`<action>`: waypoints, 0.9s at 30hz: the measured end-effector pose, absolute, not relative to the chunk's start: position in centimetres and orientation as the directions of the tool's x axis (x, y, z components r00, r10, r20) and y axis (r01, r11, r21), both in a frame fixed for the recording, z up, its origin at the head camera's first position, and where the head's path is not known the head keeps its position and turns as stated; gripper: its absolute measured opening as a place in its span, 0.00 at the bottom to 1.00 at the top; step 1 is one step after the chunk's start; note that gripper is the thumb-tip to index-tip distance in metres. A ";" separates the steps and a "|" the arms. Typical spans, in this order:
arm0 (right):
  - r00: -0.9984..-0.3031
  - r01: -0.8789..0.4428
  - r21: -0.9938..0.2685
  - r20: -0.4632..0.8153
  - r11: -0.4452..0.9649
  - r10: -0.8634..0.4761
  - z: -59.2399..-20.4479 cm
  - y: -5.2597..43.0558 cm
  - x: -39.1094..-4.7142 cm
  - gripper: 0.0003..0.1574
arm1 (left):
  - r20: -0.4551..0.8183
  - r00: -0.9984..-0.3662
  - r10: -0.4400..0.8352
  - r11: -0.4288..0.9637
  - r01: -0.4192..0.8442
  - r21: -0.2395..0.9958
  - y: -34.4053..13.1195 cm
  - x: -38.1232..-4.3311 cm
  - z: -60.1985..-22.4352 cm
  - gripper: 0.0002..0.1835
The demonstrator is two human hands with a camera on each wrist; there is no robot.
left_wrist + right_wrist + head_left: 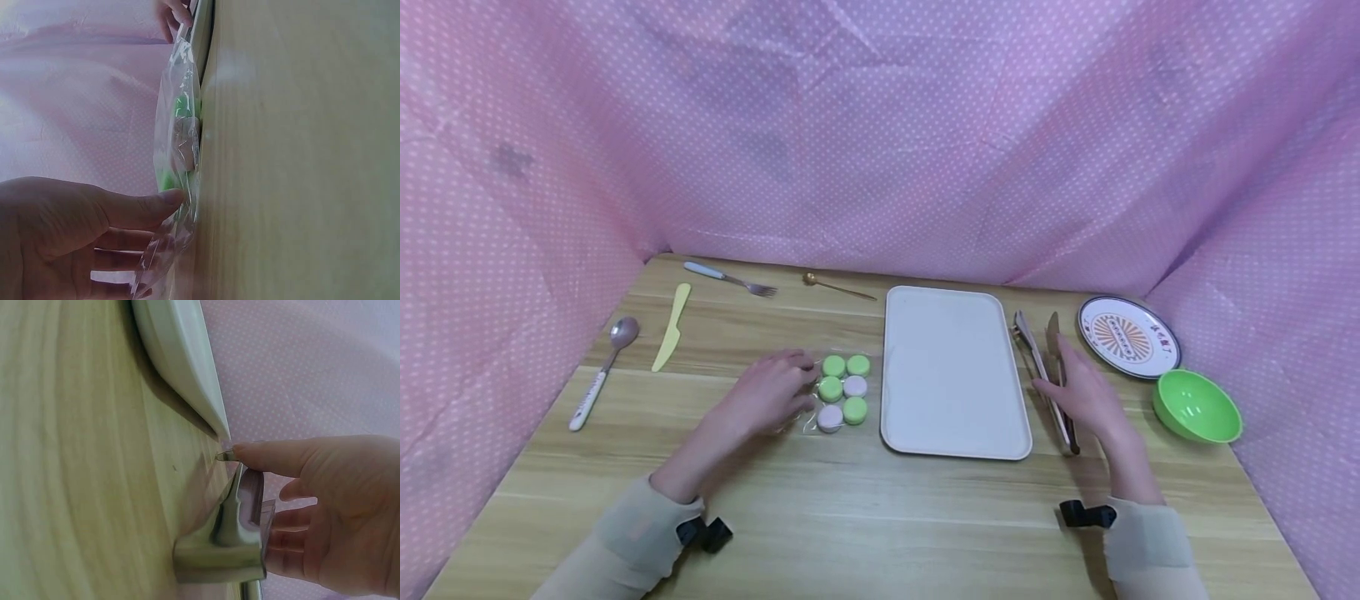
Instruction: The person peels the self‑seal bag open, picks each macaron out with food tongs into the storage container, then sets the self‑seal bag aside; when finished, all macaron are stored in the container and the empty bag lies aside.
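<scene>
A clear plastic pack of several green and pale pink macarons (831, 389) lies left of the white tray (956, 372). My left hand (772, 389) is at its left end, and the wrist view shows the thumb (159, 205) touching the plastic with the fingers on the far side. Right of the tray, metal tongs (1043, 377) lie beside a table knife (1054, 329). My right hand (1085, 390) hangs over both. Its thumb (269, 456) reaches the tongs' edge on the tray side, while its straight fingers (290, 540) are on the other side.
At the far right a patterned plate (1127, 336) stands behind a green bowl (1197, 406). A spoon (604, 367), yellow knife (672, 327), fork (730, 278) and small gold spoon (838, 287) lie at the left and back. Pink dotted cloth (880, 150) encloses the wooden table.
</scene>
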State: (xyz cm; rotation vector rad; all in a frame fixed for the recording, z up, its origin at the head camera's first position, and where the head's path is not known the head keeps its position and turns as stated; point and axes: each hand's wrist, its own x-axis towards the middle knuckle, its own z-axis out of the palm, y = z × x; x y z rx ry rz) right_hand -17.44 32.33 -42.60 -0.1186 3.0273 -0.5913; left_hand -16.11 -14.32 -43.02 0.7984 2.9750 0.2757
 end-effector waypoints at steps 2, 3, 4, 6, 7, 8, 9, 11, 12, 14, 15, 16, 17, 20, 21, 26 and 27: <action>-0.996 -0.063 -0.380 -0.040 0.923 -0.084 -42.6 32.3 -17.4 0.55 | 0.011 -0.866 0.499 0.849 0.492 0.191 -14.3 -16.1 -43.0 0.25; -0.996 -0.062 -0.381 -0.041 0.922 -0.084 -42.5 32.3 -17.4 0.55 | 0.019 -0.867 0.497 0.849 0.491 0.193 -14.3 -16.0 -43.0 0.24; -0.996 -0.061 -0.383 -0.040 0.922 -0.083 -42.5 32.2 -17.4 0.55 | 0.029 -0.867 0.498 0.848 0.494 0.194 -14.3 -16.0 -43.0 0.23; -0.996 -0.059 -0.387 -0.040 0.920 -0.080 -42.5 32.2 -17.5 0.55 | 0.045 -0.868 0.494 0.849 0.493 0.191 -14.4 -16.0 -43.1 0.21; -0.996 -0.059 -0.388 -0.040 0.920 -0.081 -42.5 32.1 -17.5 0.56 | 0.048 -0.871 0.488 0.852 0.488 0.189 -14.4 -15.9 -43.1 0.20; -0.996 -0.059 -0.389 -0.041 0.919 -0.082 -42.5 32.1 -17.5 0.56 | 0.051 -0.873 0.485 0.854 0.486 0.186 -14.4 -15.9 -43.1 0.20; -0.996 -0.060 -0.390 -0.042 0.919 -0.082 -42.5 32.1 -17.6 0.56 | 0.051 -0.875 0.481 0.857 0.482 0.184 -14.4 -15.9 -43.2 0.19; -0.996 -0.062 -0.393 -0.042 0.918 -0.085 -42.5 32.1 -17.6 0.56 | 0.055 -0.877 0.477 0.858 0.478 0.186 -14.3 -15.9 -43.2 0.17; -0.995 -0.065 -0.395 -0.042 0.916 -0.088 -42.6 32.1 -17.6 0.56 | 0.060 -0.877 0.477 0.857 0.479 0.188 -14.3 -15.9 -43.3 0.17; -0.995 -0.065 -0.397 -0.040 0.915 -0.087 -42.5 32.1 -17.5 0.56 | 0.069 -0.877 0.476 0.857 0.480 0.189 -14.3 -16.0 -43.3 0.14; -0.996 -0.065 -0.396 -0.037 0.916 -0.087 -42.5 32.2 -17.5 0.56 | 0.076 -0.875 0.478 0.855 0.483 0.189 -14.2 -16.0 -43.4 0.13; -0.996 -0.065 -0.395 -0.035 0.916 -0.086 -42.6 32.2 -17.4 0.56 | 0.082 -0.874 0.479 0.853 0.486 0.190 -14.2 -16.1 -43.5 0.12; -0.996 -0.065 -0.394 -0.033 0.917 -0.085 -42.6 32.2 -17.4 0.56 | 0.087 -0.874 0.479 0.853 0.486 0.190 -14.2 -16.1 -43.5 0.11; -0.996 -0.062 -0.394 -0.030 0.917 -0.080 -42.6 32.3 -17.4 0.56 | 0.093 -0.873 0.479 0.850 0.488 0.198 -14.1 -16.2 -43.5 0.12; -0.996 -0.061 -0.393 -0.030 0.917 -0.079 -42.6 32.3 -17.4 0.56 | 0.092 -0.874 0.477 0.850 0.486 0.202 -14.2 -16.2 -43.5 0.13; -0.997 -0.054 -0.394 -0.035 0.918 -0.074 -42.6 32.3 -17.5 0.56 | 0.059 -0.885 0.463 0.855 0.463 0.235 -14.3 -16.1 -43.2 0.18; -0.997 -0.054 -0.393 -0.035 0.918 -0.074 -42.6 32.3 -17.6 0.56 | 0.052 -0.885 0.463 0.854 0.461 0.241 -14.4 -16.0 -43.2 0.19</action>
